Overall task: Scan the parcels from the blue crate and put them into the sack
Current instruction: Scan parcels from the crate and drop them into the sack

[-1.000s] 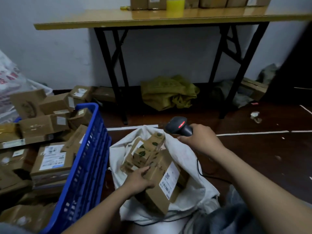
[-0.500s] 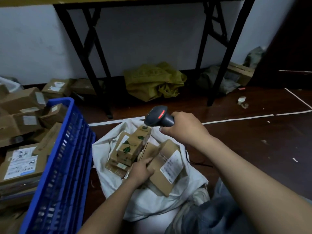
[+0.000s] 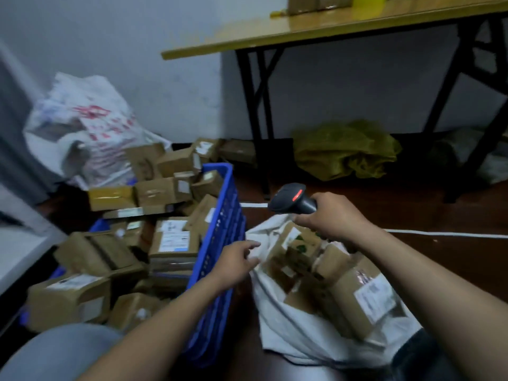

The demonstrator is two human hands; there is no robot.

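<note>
Crate [image 3: 220,243] on my left, heaped with parcels [image 3: 173,240]. Sack [image 3: 291,334] just beside it on the right, boxes [image 3: 357,295] inside. My left hand [image 3: 236,259] sits between the two, and my right hand [image 3: 330,218] holds the scanner [image 3: 291,199] over the sack's far edge. Table [image 3: 316,28] behind, cloth [image 3: 346,152] under it, and a bag [image 3: 90,125] behind the crate.

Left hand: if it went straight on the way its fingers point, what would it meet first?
Most likely the near rim of the white sack, just ahead of the left hand; depth is unclear.
</note>
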